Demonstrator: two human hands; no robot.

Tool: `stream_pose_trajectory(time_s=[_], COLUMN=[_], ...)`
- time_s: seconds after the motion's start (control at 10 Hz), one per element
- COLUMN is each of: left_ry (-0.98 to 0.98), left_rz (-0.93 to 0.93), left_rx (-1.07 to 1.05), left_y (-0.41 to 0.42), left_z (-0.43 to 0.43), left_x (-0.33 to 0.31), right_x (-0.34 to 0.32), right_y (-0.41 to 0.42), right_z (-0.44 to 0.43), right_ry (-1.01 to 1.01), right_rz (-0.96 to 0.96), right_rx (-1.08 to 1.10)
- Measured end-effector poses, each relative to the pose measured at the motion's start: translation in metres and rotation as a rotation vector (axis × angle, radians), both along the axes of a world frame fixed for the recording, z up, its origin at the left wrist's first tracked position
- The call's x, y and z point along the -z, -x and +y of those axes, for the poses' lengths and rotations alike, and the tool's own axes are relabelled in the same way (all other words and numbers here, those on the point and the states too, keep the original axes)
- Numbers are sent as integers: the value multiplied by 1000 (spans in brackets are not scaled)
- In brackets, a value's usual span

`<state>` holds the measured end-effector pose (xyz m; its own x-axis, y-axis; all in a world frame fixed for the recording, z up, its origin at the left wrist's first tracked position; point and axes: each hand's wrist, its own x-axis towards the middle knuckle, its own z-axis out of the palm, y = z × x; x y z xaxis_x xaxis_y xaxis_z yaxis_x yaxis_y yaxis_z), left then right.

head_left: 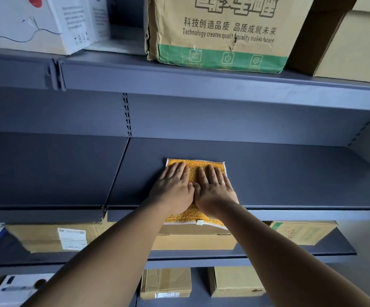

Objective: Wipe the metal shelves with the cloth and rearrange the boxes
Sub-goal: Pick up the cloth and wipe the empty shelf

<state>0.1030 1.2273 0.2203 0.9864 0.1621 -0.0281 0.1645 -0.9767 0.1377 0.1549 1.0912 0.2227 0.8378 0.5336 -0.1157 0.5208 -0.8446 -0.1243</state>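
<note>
Grey metal shelving [224,120] is shown from the front. At the bottom of the frame, small cardboard boxes [166,282] are stored on the lowest tier, and longer cartons [193,240] on the tier above. At centre, a yellow cloth [193,169] is spread on the middle shelf [290,173], its near edge overhanging the front lip. It is pressed flat by the left hand [173,189] and right hand [215,192], laid side by side and touching; the fingers are straight and nothing is grasped. A ring [221,182] is worn on the right hand. Across the top of the frame, a white box [35,21], a green-banded carton [219,34] and a plain brown box [352,45] are set on the upper shelf.
</note>
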Motion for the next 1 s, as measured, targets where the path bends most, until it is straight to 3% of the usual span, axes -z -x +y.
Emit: stream_pose_trajectory(time_s=[0.6, 1.0], left_ry=[2, 10], left_rz=[11, 14], left_rx=[-37, -47], left_y=[-113, -126], left_z=[48, 55], left_x=[-1, -3], right_x=[1, -2], right_y=[-110, -127], right_z=[52, 59], right_ry=[-27, -25], right_rz=[24, 16], right_rx=[0, -24])
